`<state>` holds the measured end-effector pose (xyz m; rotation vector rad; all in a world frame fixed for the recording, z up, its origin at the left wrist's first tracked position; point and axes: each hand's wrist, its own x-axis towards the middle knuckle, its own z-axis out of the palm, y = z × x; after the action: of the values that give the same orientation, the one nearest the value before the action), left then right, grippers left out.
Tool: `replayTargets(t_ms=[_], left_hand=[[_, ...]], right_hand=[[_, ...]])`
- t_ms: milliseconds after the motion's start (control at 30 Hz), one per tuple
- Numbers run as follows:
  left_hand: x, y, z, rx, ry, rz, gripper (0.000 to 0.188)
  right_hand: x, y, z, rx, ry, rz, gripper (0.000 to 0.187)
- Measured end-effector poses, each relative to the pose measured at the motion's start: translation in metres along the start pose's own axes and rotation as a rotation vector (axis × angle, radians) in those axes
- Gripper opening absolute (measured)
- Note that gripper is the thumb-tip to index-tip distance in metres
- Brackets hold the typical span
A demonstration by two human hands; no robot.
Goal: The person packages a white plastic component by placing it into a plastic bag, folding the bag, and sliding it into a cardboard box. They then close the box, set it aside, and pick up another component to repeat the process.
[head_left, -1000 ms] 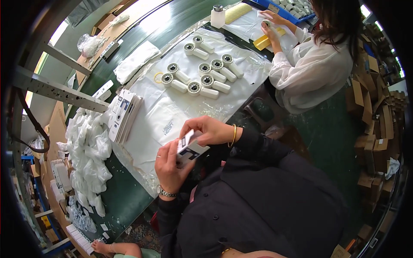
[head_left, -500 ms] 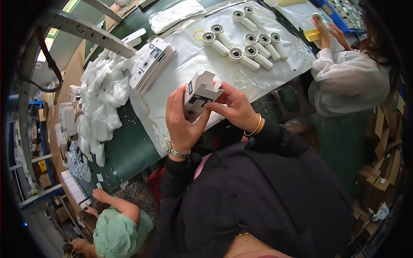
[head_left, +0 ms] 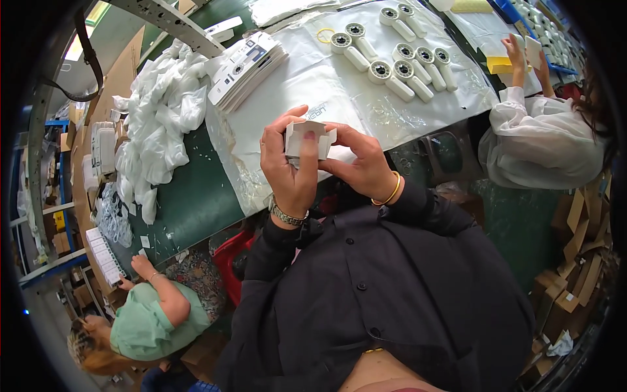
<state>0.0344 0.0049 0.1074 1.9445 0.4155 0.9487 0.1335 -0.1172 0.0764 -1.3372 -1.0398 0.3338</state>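
Observation:
A small white folding carton [head_left: 295,139] is held up between my two hands, over the near edge of the table. My left hand [head_left: 285,171] wraps round its left side, with one digit laid across its white end face. On the other side, my right hand [head_left: 358,159] grips the carton near a small side flap, fingers behind and thumb in front. The carton's printed side is turned out of sight. Beyond my hands, several white handheld devices [head_left: 392,80] with round dark-centred heads lie on the white sheet [head_left: 307,85]. The carton's inside is hidden.
A stack of flat printed cartons [head_left: 247,68] lies left of the sheet, beside a heap of white plastic bags [head_left: 160,108]. A co-worker in green [head_left: 160,320] sits at lower left by a row of small white boxes [head_left: 104,258]; another in white [head_left: 542,140] works at right.
The carton has tipped in my hands, so its white end faces up instead of its printed side and open flaps. A digit of my left hand has moved onto that end.

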Motion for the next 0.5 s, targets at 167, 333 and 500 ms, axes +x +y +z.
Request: replayTargets(t_ms=[167,333,500], left_hand=[[0.003,-0.004,-0.003,-0.16,0.121,-0.03,0.018],[0.006,-0.006,-0.011,0.013,0.16,0.166,0.023],[0.003,0.002,-0.016,0.231,0.123,0.347,0.03]], right_hand=[[0.012,-0.006,-0.003,0.075,-0.133,-0.076,0.048],[0.014,-0.002,-0.01,0.422,-0.252,0.227,0.041],[0.018,-0.013,-0.001,0.694,-0.274,0.43,0.023]])
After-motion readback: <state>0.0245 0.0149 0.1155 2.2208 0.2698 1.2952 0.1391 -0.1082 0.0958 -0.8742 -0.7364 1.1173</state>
